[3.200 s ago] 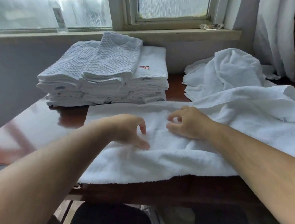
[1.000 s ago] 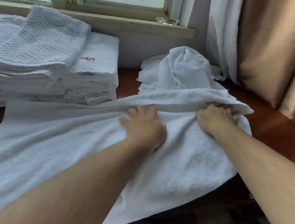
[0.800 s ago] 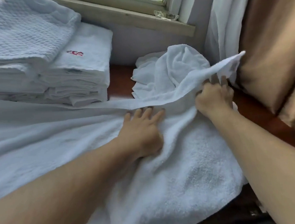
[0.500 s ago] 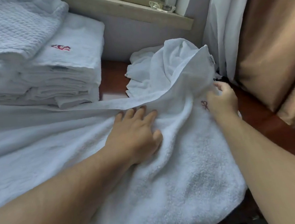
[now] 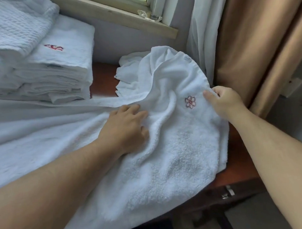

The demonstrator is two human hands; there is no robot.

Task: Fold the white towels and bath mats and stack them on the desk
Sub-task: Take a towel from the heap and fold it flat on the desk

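Observation:
A large white towel (image 5: pixel 168 149) lies spread over the dark wooden desk (image 5: pixel 241 175), a pink flower emblem showing near its right end. My left hand (image 5: pixel 125 127) presses flat on the towel's middle, fingers slightly bent into the cloth. My right hand (image 5: pixel 224 100) pinches the towel's right edge beside the emblem, thumb on top. A stack of folded white towels and waffle bath mats (image 5: pixel 37 58) stands at the back left. Behind the spread towel lies a crumpled white towel (image 5: pixel 133 70).
A window sill (image 5: pixel 119 16) with a small glass dish (image 5: pixel 149 16) runs along the back. White and tan curtains (image 5: pixel 249 41) hang close at the right. The desk's front edge runs under the towel's overhang.
My right hand lifted the towel's right end, flipped it over toward the back, and laid it down so the flower emblem faces up. My left hand stayed pressing on the middle.

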